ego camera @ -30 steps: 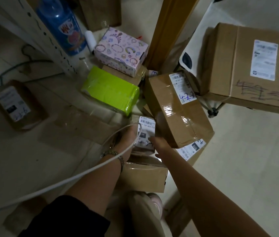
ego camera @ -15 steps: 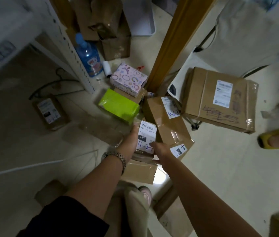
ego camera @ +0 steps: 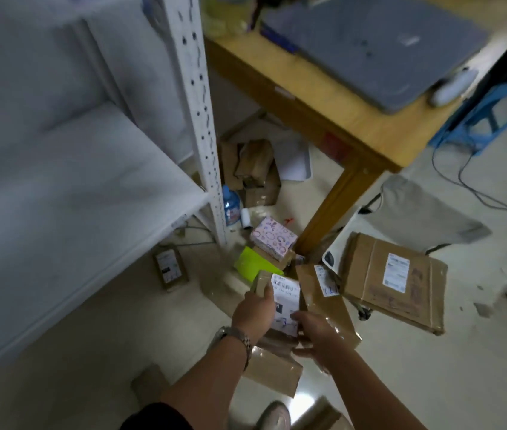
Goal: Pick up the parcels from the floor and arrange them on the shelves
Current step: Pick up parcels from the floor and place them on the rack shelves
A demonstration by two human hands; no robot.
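Lifted higher, labelled parcel point(ego camera: 286, 288) is gripped by left hand point(ego camera: 253, 308) and right hand point(ego camera: 317, 333).

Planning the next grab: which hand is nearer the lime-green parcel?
Left. The left hand grips the labelled parcel just short of the lime-green parcel; the right hand holds that parcel's lower corner, farther right.

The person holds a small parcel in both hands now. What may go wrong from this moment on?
1. Tripping: a brown parcel lies on the floor just ahead of the person's shoe, so a step toward the shelf may catch it.
2. Knocking: the small parcel, held by the left hand and the right hand, may strike the shelf post on its way up.
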